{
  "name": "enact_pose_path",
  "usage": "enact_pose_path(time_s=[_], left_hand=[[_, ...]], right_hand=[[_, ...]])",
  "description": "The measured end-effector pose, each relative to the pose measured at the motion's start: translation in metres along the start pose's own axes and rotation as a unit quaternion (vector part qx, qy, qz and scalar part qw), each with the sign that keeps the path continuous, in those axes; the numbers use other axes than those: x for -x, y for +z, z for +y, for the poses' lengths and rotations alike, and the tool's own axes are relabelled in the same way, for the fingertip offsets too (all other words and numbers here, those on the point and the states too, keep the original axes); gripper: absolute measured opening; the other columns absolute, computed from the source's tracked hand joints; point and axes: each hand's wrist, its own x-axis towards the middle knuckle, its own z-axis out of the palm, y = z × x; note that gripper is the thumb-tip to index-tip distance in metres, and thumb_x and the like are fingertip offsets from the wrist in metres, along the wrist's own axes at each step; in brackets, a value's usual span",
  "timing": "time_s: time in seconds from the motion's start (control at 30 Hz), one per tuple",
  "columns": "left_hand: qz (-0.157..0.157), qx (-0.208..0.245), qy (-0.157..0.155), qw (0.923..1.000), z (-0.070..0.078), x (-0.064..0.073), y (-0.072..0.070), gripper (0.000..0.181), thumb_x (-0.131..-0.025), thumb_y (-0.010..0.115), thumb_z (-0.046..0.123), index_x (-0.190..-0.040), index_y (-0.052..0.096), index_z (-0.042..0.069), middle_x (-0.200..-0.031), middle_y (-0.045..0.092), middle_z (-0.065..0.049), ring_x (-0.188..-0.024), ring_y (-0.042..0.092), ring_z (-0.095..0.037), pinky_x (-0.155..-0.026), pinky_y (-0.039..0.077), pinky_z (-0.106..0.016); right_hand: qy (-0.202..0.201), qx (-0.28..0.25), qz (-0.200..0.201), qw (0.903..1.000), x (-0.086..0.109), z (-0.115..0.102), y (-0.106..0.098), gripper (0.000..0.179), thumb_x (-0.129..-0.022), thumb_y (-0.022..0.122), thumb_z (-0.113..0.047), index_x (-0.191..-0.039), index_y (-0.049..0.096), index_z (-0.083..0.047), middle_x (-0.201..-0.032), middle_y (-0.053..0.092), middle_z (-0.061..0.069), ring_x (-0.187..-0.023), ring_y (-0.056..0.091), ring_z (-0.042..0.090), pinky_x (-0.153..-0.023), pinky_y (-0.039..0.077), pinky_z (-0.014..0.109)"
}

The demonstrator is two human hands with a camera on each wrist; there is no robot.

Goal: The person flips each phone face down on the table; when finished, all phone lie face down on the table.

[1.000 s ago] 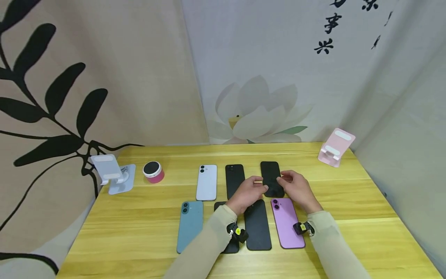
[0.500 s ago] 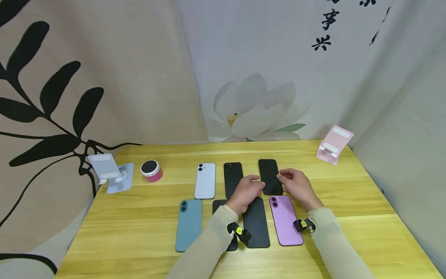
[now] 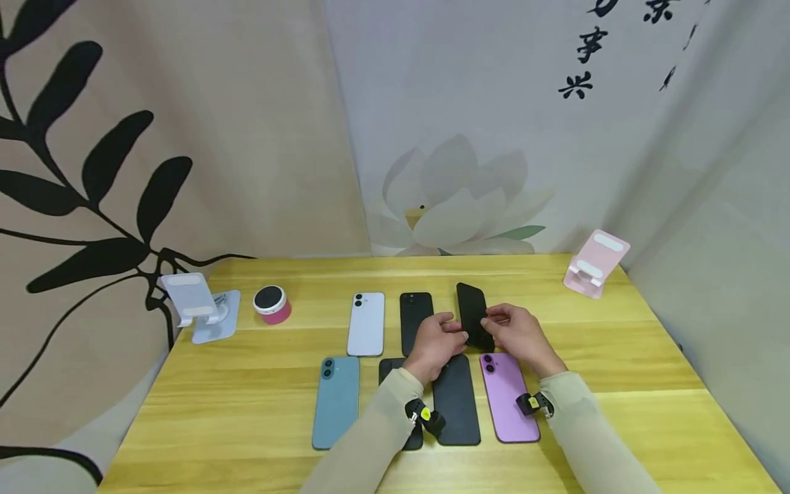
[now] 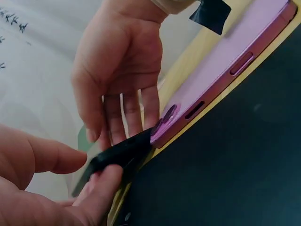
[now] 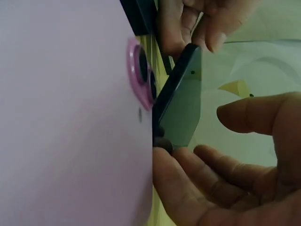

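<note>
In the head view a black smartphone (image 3: 472, 309) is tilted at the back right, its left side raised. My left hand (image 3: 437, 346) pinches its raised edge; in the left wrist view the thumb (image 4: 61, 157) lies above that edge and a finger (image 4: 106, 186) below. My right hand (image 3: 518, 336) is at the opposite edge. There, in the right wrist view, the fingertips (image 5: 164, 157) touch the low edge, while the thumb (image 5: 249, 115) stands apart over the glossy face. Directly in front lies a purple phone (image 3: 509, 398), camera side up.
White (image 3: 366, 322) and black (image 3: 415, 315) phones lie left of the tilted one. Blue (image 3: 335, 405) and large black (image 3: 457, 405) phones lie nearer, another dark one half under my left sleeve. White (image 3: 216, 319) and pink (image 3: 595, 264) phone stands and a pink-white round object (image 3: 271, 305) stand farther out.
The black phone lay flat before; now its left side is lifted. My right thumb has shifted slightly left along with it. The other phones have not moved.
</note>
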Motion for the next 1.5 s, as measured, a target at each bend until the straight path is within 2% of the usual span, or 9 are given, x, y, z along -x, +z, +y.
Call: enact_pose_path(time_s=[0.27, 0.4, 0.57, 0.77, 0.93, 1.07, 1.23, 1.4, 1.5], left_hand=[[-0.047, 0.025, 0.007, 0.9985, 0.000, -0.005, -0.001, 0.056, -0.097, 0.070, -0.001, -0.149, 0.051, -0.007, -0.136, 0.062, -0.027, -0.116, 0.072, -0.037, -0.096, 0.063, -0.043], [-0.079, 0.046, 0.002, 0.9958, 0.001, -0.006, -0.003, 0.054, -0.099, 0.071, 0.002, -0.148, 0.049, -0.002, -0.137, 0.063, -0.026, -0.122, 0.070, -0.039, -0.099, 0.062, -0.044], [-0.105, 0.036, -0.006, 0.9938, 0.000, -0.008, -0.003, 0.055, -0.101, 0.072, 0.012, -0.150, 0.048, 0.008, -0.147, 0.058, -0.024, -0.124, 0.069, -0.033, -0.105, 0.059, -0.047], [-0.123, -0.036, 0.016, 0.9916, -0.002, -0.007, 0.001, 0.055, -0.102, 0.073, 0.024, -0.153, 0.052, 0.017, -0.153, 0.057, -0.017, -0.135, 0.063, -0.028, -0.108, 0.057, -0.047], [-0.114, -0.156, 0.040, 0.9804, 0.000, -0.001, 0.006, 0.057, -0.103, 0.071, 0.032, -0.156, 0.053, 0.020, -0.158, 0.054, -0.009, -0.144, 0.054, -0.030, -0.115, 0.051, -0.048], [-0.112, -0.186, 0.036, 0.9756, 0.003, 0.002, 0.007, 0.058, -0.104, 0.069, 0.035, -0.157, 0.052, 0.018, -0.159, 0.054, -0.011, -0.145, 0.053, -0.031, -0.116, 0.049, -0.051], [-0.108, -0.158, 0.037, 0.9809, 0.006, 0.002, 0.001, 0.055, -0.104, 0.068, 0.032, -0.154, 0.054, 0.013, -0.155, 0.057, -0.012, -0.141, 0.057, -0.030, -0.114, 0.052, -0.048], [-0.062, -0.053, 0.023, 0.9964, 0.008, -0.003, -0.009, 0.045, -0.104, 0.066, 0.019, -0.146, 0.059, 0.004, -0.134, 0.068, -0.014, -0.120, 0.070, -0.027, -0.103, 0.060, -0.043], [-0.043, 0.007, 0.002, 0.9990, 0.009, -0.005, -0.013, 0.043, -0.103, 0.066, 0.011, -0.143, 0.058, 0.000, -0.124, 0.071, -0.016, -0.110, 0.072, -0.025, -0.097, 0.062, -0.042]], right_hand=[[0.001, 0.008, 0.008, 0.9999, -0.001, -0.007, 0.005, 0.040, -0.105, 0.066, -0.032, -0.131, 0.070, -0.002, -0.121, 0.075, 0.021, -0.092, 0.076, 0.024, -0.074, 0.062, 0.028], [0.009, -0.022, -0.007, 0.9997, -0.002, -0.009, 0.006, 0.044, -0.107, 0.064, -0.035, -0.134, 0.068, -0.001, -0.122, 0.074, 0.022, -0.095, 0.077, 0.022, -0.078, 0.065, 0.032], [0.027, -0.084, -0.036, 0.9954, -0.002, -0.010, 0.008, 0.053, -0.107, 0.061, -0.040, -0.140, 0.061, 0.001, -0.129, 0.069, 0.024, -0.099, 0.075, 0.021, -0.079, 0.066, 0.038], [0.039, -0.130, -0.052, 0.9894, -0.003, -0.010, 0.010, 0.058, -0.109, 0.058, -0.043, -0.146, 0.055, 0.002, -0.138, 0.062, 0.029, -0.096, 0.076, 0.023, -0.077, 0.067, 0.043], [0.033, -0.127, -0.042, 0.9904, -0.004, -0.009, 0.008, 0.049, -0.110, 0.056, -0.028, -0.145, 0.053, 0.007, -0.132, 0.064, 0.034, -0.088, 0.077, 0.023, -0.073, 0.067, 0.042], [0.025, -0.133, -0.044, 0.9898, -0.004, -0.009, 0.006, 0.046, -0.110, 0.053, -0.019, -0.144, 0.051, 0.012, -0.127, 0.065, 0.037, -0.087, 0.077, 0.024, -0.072, 0.067, 0.042], [0.019, -0.145, -0.050, 0.9880, -0.001, -0.012, 0.003, 0.047, -0.110, 0.052, -0.017, -0.146, 0.048, 0.014, -0.129, 0.064, 0.038, -0.092, 0.078, 0.033, -0.074, 0.067, 0.046], [0.007, -0.149, -0.037, 0.9880, 0.005, -0.021, -0.003, 0.046, -0.110, 0.052, -0.016, -0.147, 0.050, 0.012, -0.131, 0.063, 0.038, -0.102, 0.075, 0.043, -0.075, 0.066, 0.054], [0.003, -0.154, -0.032, 0.9875, 0.009, -0.026, -0.005, 0.045, -0.109, 0.054, -0.015, -0.146, 0.051, 0.011, -0.132, 0.063, 0.037, -0.102, 0.075, 0.041, -0.075, 0.066, 0.055]])
